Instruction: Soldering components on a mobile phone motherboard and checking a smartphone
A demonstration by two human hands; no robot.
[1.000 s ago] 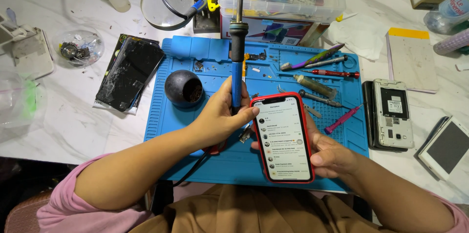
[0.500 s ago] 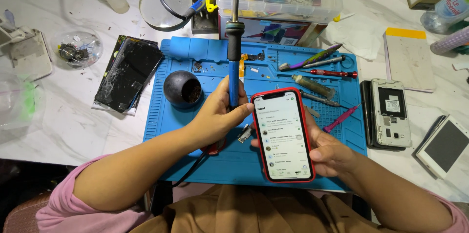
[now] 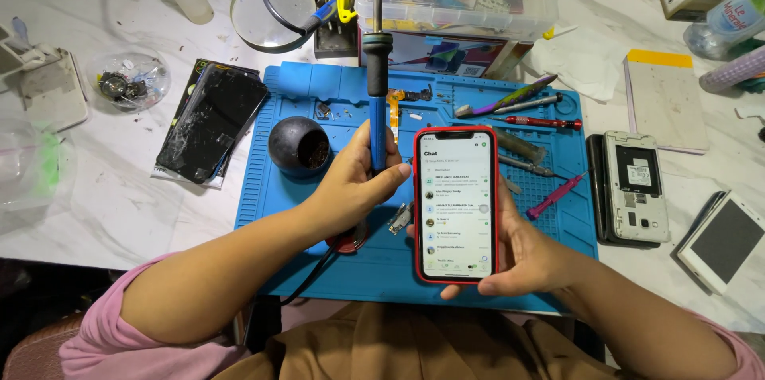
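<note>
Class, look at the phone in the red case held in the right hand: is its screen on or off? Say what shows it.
On. The phone, held in the right hand, has a lit white screen showing a list of rows with small round pictures.

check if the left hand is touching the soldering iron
Touching. The head view shows the left hand closed around the soldering iron, fingers wrapped over its blue handle, tip pointing away, beside the red-cased phone.

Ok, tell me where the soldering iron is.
Head view, centre-left: the soldering iron stands upright in the left hand, beside the red-cased phone, over the blue mat.
</note>
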